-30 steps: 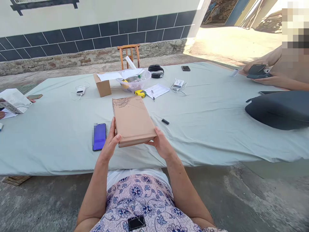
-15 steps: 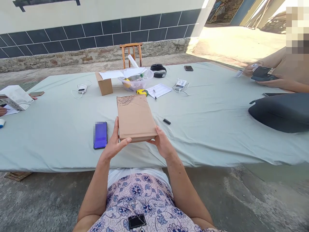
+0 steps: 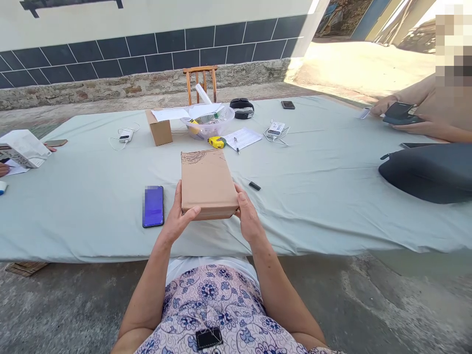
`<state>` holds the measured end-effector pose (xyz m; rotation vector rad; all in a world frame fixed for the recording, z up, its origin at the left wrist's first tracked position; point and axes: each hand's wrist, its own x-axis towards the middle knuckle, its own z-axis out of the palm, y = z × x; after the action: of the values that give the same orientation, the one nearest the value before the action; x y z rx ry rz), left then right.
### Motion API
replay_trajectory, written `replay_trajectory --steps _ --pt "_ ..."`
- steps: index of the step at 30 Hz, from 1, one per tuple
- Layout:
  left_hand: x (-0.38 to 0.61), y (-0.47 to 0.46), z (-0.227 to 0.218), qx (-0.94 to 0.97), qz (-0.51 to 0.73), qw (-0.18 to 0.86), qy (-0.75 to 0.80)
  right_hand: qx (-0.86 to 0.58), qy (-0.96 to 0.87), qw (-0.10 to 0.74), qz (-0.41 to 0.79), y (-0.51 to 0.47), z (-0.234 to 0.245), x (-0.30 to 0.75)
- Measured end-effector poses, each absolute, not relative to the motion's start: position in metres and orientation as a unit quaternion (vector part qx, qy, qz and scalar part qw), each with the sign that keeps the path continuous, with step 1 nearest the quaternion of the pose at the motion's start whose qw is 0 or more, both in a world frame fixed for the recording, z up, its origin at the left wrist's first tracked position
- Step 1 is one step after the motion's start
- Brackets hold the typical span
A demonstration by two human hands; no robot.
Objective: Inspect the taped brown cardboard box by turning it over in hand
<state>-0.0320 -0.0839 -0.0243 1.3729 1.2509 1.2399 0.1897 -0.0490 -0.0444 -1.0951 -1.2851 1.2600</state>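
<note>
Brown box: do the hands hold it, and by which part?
Yes. The left hand and the right hand grip the brown box at its near corners, one on each side.

Two brown boxes [image 3: 208,183], two white power banks [image 3: 126,135], one yellow tape measure [image 3: 216,142], one clear bowl [image 3: 222,129], one wooden chair [image 3: 201,78], one pen [image 3: 236,144], one purple-screened phone [image 3: 153,205].

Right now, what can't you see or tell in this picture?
All from the head view:
- Inside of the brown box, held by the left hand and right hand: its closed cardboard hides it.
- Purple phone screen: blurred out.
- Writing on the paper sheet: too small to read.
- Clear bowl contents: papers cover most of it.
- White box: cut off by the left edge.
</note>
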Motion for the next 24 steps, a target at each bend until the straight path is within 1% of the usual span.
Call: replay_trajectory --steps 4,7,10,15,24 --pt "-0.026 -0.084 -0.025 0.544 0.513 0.437 0.501 -0.454 -0.557 0.531 0.449 -0.048 -0.047 0.189" --pt "-0.022 -0.085 -0.021 0.548 0.521 0.431 0.493 -0.445 -0.603 0.529 0.398 -0.048 -0.049 0.188" --pt "-0.015 -0.086 -0.018 0.55 0.53 0.425 0.485 -0.473 -0.612 0.517 0.366 -0.051 -0.047 0.185" --pt "-0.005 -0.086 -0.02 0.524 0.55 0.409 0.506 -0.52 -0.574 0.518 0.362 -0.057 -0.035 0.177" --pt "-0.014 -0.086 -0.017 0.502 0.554 0.368 0.552 -0.481 -0.61 0.505 0.377 -0.059 -0.034 0.183"
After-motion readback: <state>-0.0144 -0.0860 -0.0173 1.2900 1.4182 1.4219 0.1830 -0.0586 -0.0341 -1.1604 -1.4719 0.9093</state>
